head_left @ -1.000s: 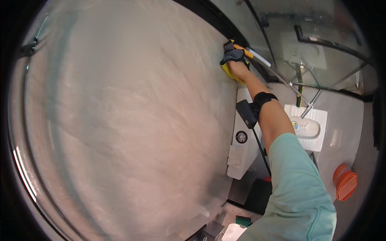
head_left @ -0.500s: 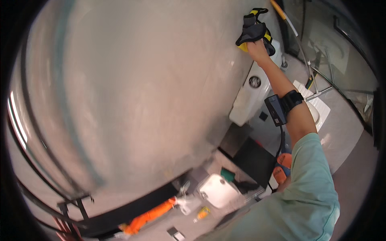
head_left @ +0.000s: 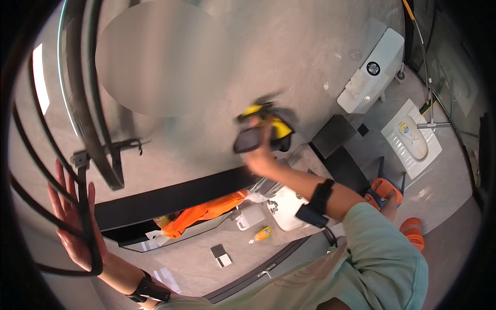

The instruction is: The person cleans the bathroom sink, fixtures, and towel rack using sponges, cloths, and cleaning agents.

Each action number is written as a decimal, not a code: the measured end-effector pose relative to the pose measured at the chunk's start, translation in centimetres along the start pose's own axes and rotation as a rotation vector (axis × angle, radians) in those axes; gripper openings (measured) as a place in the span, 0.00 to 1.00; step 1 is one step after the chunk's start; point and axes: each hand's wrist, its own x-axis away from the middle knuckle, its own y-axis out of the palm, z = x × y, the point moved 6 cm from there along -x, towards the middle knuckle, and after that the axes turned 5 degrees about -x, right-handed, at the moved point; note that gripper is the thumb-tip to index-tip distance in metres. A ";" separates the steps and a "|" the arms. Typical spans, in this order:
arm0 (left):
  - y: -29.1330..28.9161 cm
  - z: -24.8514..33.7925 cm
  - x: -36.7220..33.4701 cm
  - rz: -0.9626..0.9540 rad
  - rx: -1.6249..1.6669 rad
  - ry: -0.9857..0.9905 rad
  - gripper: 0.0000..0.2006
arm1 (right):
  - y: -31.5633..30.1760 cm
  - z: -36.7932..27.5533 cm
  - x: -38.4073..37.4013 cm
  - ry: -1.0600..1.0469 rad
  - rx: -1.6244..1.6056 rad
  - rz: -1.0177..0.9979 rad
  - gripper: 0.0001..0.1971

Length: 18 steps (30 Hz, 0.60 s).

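Observation:
My right hand point(head_left: 261, 159), blurred by motion, is closed on a grey and yellow cloth point(head_left: 285, 132) with dark edging. Hand and cloth are at the grey wall point(head_left: 206, 134), just above a long black shelf point(head_left: 181, 195); whether the cloth touches the wall I cannot tell. At the far left, my left hand point(head_left: 77, 222) is raised with its fingers stretched out. Curved black bars of a rack point(head_left: 85, 206) cross in front of it, so part of the hand is hidden.
Below the shelf are an orange cloth-like item point(head_left: 204, 212), a white sink point(head_left: 285, 213) and a yellow bottle point(head_left: 262, 234). To the right are a white cistern point(head_left: 369, 77), a squat toilet point(head_left: 413, 139), a long-handled squeegee point(head_left: 427, 67) and orange slippers point(head_left: 412, 232).
My right hand has brought the cloth from beside the cistern at the upper right down and left to the middle. My left hand and its forearm have come into view at the left.

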 end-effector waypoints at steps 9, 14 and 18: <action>-2.3 -0.8 6.6 0.406 0.470 0.062 0.32 | 13.5 -15.0 -1.0 -0.085 0.414 -0.692 0.37; -7.0 -4.4 17.8 0.436 0.301 -0.018 0.30 | -1.6 -2.0 -5.8 0.072 0.517 0.239 0.27; -6.0 -11.2 25.2 0.475 0.252 -0.394 0.27 | -21.1 4.0 -11.5 0.215 0.407 0.636 0.22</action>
